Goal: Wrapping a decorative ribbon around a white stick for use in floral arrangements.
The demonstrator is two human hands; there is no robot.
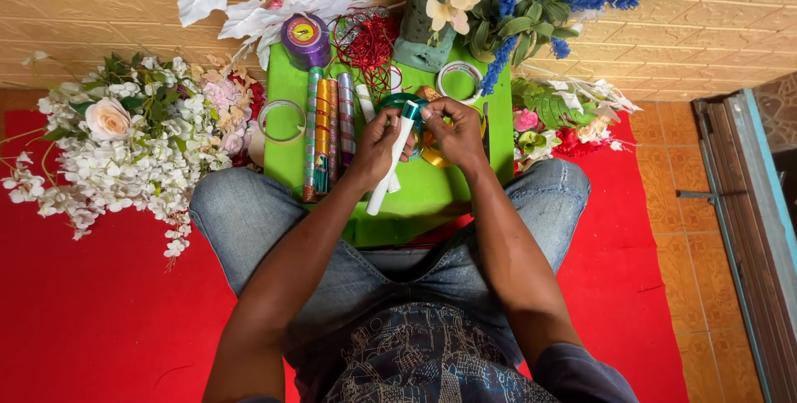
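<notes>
Pinching at frame centre: left hand (378,147) grips white tube (388,172) mid-shaft, right hand (455,133) fingers pressed on its green-taped top; looks light, stiff, smooth, likely slippery.

A single head-worn camera looks steeply down from above the seated person, facing forward over the denim-clad lap toward the tan embossed wall at the top edge. It sits close, at arm's reach: both bare forearms run up from the bottom edge to the centre, above the bright green flat board (432,191). The red felt floor mat (100,312) fills the lower corners.
</notes>
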